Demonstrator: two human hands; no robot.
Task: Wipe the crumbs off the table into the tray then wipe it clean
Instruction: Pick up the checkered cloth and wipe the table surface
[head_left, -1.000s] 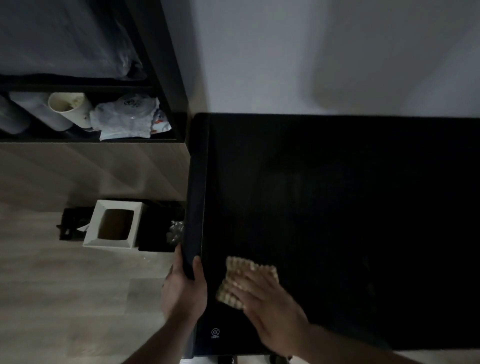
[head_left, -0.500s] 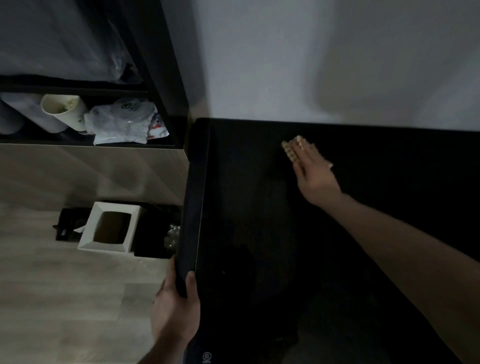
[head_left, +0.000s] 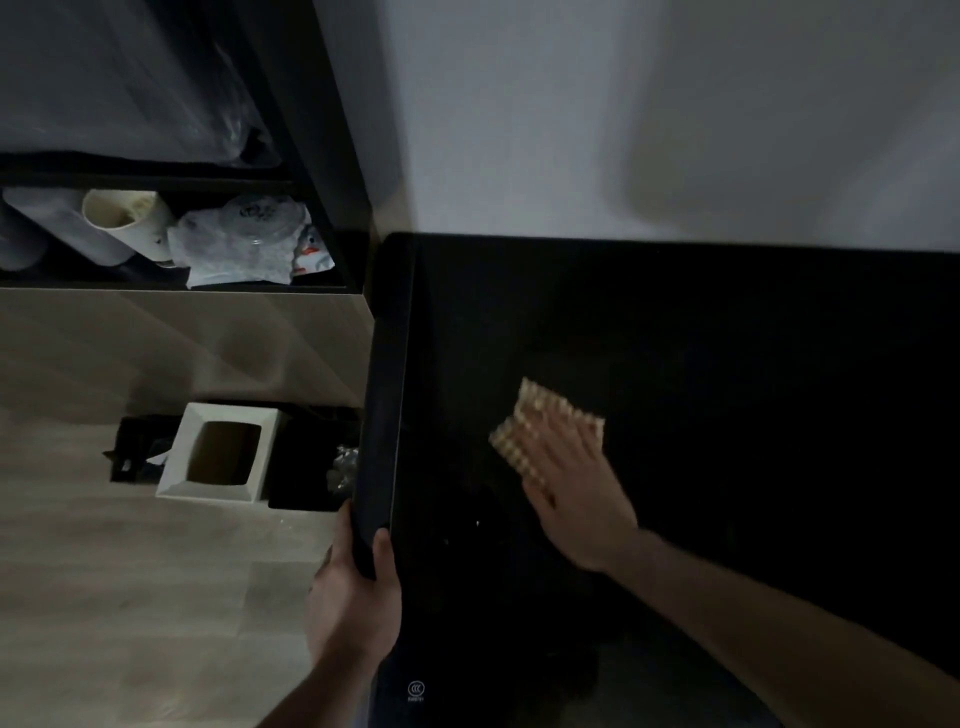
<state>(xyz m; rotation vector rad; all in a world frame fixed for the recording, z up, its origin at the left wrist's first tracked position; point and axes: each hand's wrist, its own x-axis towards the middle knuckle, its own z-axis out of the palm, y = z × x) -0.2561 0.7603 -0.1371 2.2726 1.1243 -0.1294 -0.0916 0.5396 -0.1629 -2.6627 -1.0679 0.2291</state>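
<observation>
A black table (head_left: 727, 338) fills the right half of the view. My left hand (head_left: 353, 608) grips the near end of a long black tray (head_left: 382, 415) held along the table's left edge, thumb on top. My right hand (head_left: 576, 499) lies flat, fingers straight, pressing a tan waffle-textured cloth (head_left: 522, 434) onto the middle left of the table. The cloth shows past my fingertips and is blurred. Two tiny pale crumbs (head_left: 478, 523) lie on the table between the cloth and the tray.
On the wooden floor left of the table stand a white square bin (head_left: 218, 452) and a black bin (head_left: 311, 467). Behind them a dark shelf (head_left: 182, 283) holds paper cups and plastic bags. A pale wall rises behind the table.
My right hand went with the cloth from the near left part to the far edge, then came back toward me and leftward to the middle. My left hand kept its grip on the tray.
</observation>
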